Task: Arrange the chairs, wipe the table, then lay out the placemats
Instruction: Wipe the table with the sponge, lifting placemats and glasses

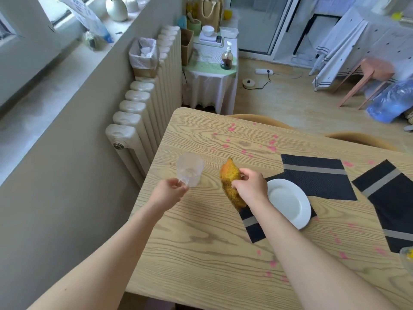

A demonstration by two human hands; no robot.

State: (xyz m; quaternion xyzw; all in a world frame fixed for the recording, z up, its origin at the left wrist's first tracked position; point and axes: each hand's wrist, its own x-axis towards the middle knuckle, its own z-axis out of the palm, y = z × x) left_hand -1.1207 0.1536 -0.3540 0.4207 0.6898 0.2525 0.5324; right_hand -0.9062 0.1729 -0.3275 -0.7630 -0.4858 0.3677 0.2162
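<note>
Right hand [249,185] gripping orange cloth [230,175], left hand [169,191] pinching clear cup [190,168], likely by handle

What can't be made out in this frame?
All in the head view:
- Chairs: only the backrest tops show; the table hides the rest.
- Glass bowl: cut off by the right edge; contents unclear.
- Clear cup in the left hand: any liquid inside is too faint to tell.
- Near placemat: partly covered by the white plate and right forearm.
</note>
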